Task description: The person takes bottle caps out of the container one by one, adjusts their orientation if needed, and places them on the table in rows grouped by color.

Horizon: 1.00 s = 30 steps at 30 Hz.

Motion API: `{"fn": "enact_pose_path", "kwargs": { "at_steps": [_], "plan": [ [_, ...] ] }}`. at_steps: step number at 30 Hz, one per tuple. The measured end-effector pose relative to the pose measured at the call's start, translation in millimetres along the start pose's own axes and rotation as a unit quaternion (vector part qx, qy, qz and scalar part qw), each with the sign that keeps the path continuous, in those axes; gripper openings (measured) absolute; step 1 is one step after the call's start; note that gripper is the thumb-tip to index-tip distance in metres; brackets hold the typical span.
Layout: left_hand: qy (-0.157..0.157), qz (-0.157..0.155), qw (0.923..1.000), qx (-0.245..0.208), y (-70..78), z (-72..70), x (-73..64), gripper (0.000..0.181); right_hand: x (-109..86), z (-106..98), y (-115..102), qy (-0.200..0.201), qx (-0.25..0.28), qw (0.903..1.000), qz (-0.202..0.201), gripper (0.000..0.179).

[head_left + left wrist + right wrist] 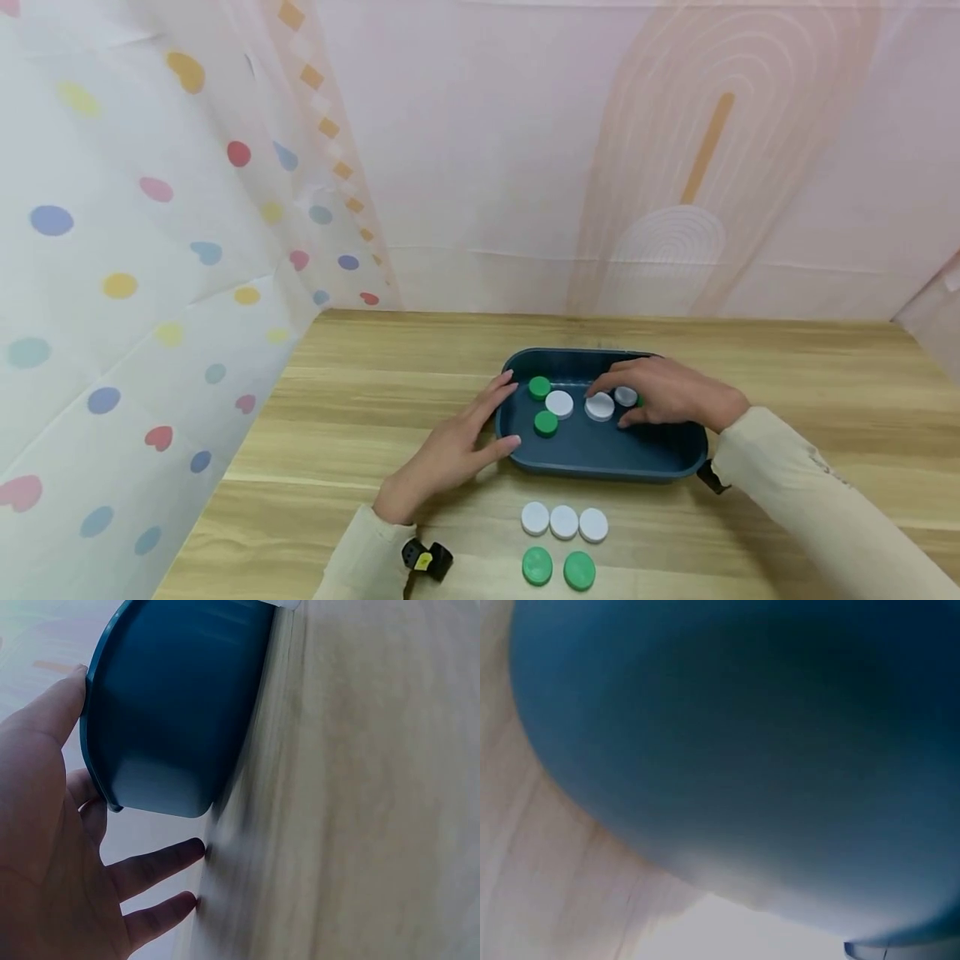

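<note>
A dark blue tray (600, 467) stands on the table, with white and green bottle caps inside. My left hand (450, 450) rests at its left end, fingertips and thumb touching the rim; in the left wrist view the hand (52, 825) is spread beside the tray's outer wall (172, 712). My right hand (667, 392) reaches into the tray over its right half. Its index fingertip is at a white cap (599, 407), and the thumb stands a little apart from that cap. Another white cap (626, 396) lies under the hand, with a green cap partly hidden.
Left in the tray are a white cap (558, 405) and two green caps (539, 387). Before the tray, three white caps (564, 522) form a row, with two green caps (537, 566) nearer. The blurred tray wall (742, 750) fills most of the right wrist view.
</note>
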<state>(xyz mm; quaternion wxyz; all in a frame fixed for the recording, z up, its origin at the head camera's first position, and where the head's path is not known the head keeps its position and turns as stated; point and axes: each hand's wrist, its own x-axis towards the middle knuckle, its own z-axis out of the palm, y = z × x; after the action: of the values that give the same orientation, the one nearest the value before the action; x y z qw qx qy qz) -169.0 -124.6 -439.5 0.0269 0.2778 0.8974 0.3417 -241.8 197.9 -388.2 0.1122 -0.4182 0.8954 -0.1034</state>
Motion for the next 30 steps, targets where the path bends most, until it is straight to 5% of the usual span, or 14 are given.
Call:
{"fn": "enact_pose_path", "kwargs": {
  "at_steps": [13,30],
  "plan": [
    [-0.003,-0.014,0.9999,-0.003,-1.4,-0.1,-0.8,0.068,11.3,14.6,-6.8,-0.04,0.094,0.9943,-0.033,0.05],
    [-0.009,-0.023,0.9997,0.003,-0.4,-1.1,4.1,0.069,18.8,22.3,-2.7,-0.054,0.126,0.9891,-0.055,0.043]
  ]
}}
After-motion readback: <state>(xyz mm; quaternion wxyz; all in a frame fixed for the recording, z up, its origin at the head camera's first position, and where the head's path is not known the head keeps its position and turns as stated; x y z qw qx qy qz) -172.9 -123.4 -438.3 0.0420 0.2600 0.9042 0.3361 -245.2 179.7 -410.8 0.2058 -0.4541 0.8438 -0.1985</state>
